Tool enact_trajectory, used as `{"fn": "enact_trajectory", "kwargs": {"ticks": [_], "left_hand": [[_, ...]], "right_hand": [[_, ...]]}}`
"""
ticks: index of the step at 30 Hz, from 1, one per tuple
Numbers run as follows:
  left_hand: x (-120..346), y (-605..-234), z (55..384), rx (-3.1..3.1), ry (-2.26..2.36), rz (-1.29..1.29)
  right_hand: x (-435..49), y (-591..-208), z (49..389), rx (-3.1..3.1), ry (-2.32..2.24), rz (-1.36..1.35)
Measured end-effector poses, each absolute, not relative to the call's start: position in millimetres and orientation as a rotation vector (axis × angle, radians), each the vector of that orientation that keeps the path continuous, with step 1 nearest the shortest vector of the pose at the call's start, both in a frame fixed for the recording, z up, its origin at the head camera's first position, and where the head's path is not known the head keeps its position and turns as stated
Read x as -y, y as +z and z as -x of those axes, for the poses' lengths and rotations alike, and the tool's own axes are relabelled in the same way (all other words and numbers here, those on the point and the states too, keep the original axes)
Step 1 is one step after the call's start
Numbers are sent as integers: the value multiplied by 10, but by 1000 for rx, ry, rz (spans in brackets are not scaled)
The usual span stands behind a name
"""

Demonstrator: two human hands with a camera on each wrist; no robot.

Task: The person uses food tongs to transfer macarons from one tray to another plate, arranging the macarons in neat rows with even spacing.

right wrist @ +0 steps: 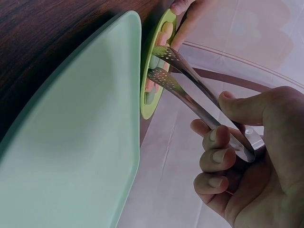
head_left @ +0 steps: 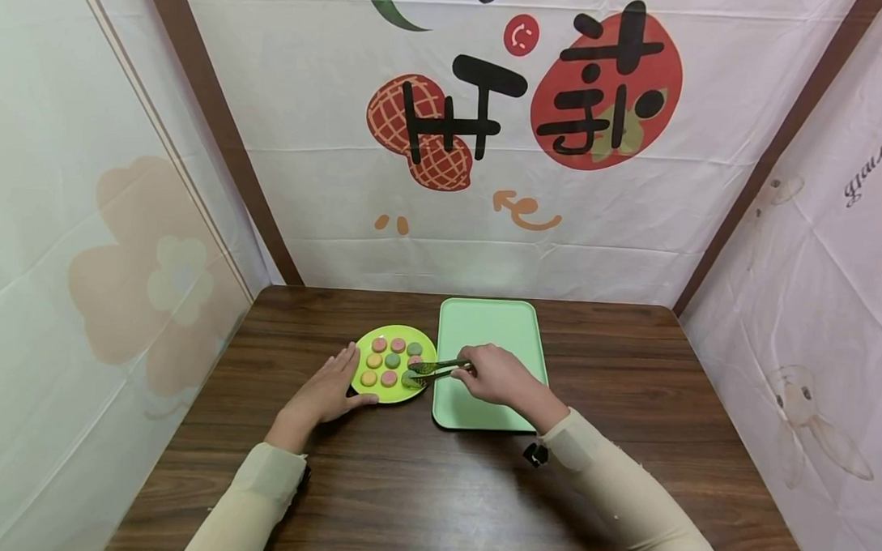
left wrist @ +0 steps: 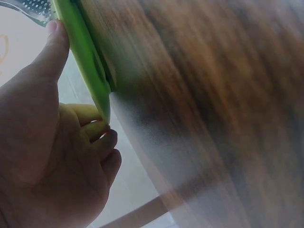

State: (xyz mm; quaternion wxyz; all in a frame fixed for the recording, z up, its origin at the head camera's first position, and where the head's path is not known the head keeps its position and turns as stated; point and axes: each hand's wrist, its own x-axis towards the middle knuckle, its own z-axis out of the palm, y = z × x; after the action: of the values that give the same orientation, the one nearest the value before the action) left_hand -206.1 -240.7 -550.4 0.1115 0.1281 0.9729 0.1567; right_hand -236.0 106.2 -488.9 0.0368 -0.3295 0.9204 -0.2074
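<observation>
Rows of pink, green and yellow macarons (head_left: 389, 378) lie on a round yellow-green plate (head_left: 400, 397). My left hand (head_left: 329, 389) rests at the plate's left edge, its thumb and fingers spread and touching the rim. In the left wrist view the thumb (left wrist: 50, 52) lies along the rim. My right hand (head_left: 499, 376) holds metal tongs (head_left: 445, 365) from above the tray. The tongs' perforated tips (right wrist: 164, 76) stand apart around a green macaron (head_left: 408, 378) at the plate's near right; whether they touch it, I cannot tell.
A light green rectangular tray (head_left: 486, 322) stands right beside the plate. Both are on a dark wood table (head_left: 404, 493). Printed white cloth (head_left: 596, 232) hangs behind the table and at both sides.
</observation>
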Motion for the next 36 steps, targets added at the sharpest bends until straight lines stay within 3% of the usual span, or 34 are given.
{"fn": "enact_trajectory", "kwargs": {"ticks": [36], "left_hand": [[2409, -5556, 2075, -2864, 477, -365]], "right_hand": [[-1466, -5056, 2263, -2921, -909, 895]]}}
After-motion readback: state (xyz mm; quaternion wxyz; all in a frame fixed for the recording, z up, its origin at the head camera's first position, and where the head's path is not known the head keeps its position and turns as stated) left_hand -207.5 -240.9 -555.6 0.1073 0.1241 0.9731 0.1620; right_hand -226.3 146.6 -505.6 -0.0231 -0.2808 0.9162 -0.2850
